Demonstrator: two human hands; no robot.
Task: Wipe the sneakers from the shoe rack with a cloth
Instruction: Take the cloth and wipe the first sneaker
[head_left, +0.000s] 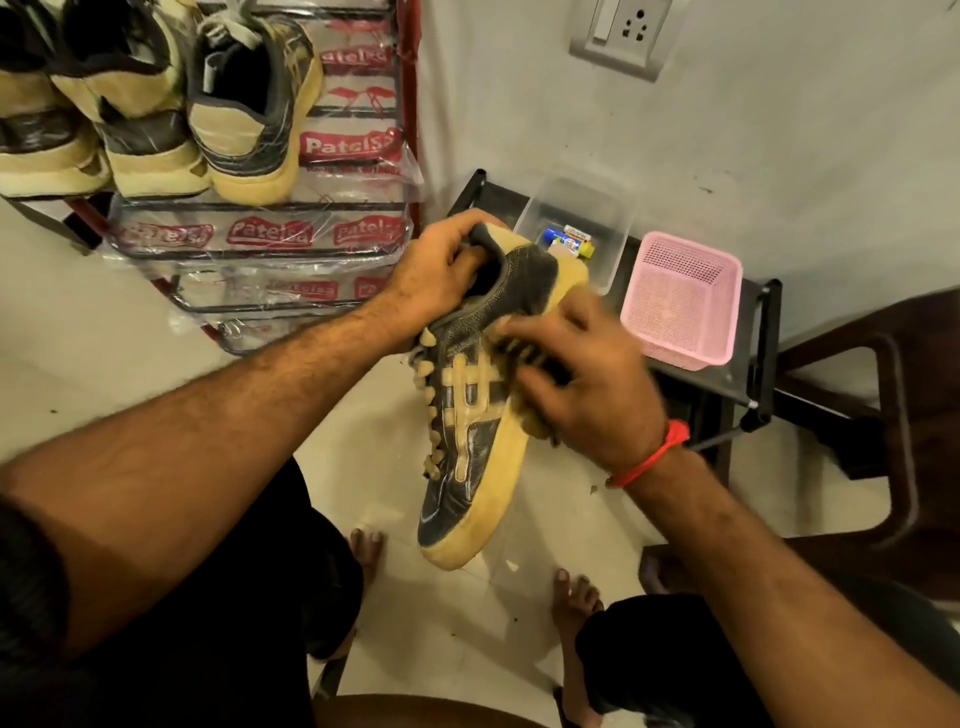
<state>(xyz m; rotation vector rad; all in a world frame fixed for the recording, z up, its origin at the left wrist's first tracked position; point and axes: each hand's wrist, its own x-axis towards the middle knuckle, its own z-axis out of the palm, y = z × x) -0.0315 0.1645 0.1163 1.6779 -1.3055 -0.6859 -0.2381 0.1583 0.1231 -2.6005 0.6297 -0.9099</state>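
Pointing toe-down toward the person, sneaker (470, 415) held lengthwise

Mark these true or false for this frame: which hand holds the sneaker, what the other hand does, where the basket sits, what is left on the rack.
1. The left hand grips the sneaker at its heel opening. True.
2. The right hand hangs idle, clear of the sneaker. False: it presses against the sneaker's side; blur hides any cloth.
3. The pink basket sits on the low black stand. True.
4. The shoe rack holds no shoes. False: several sneakers remain on its upper shelf.
5. The sneaker rests on the floor. False: it is held in the air.
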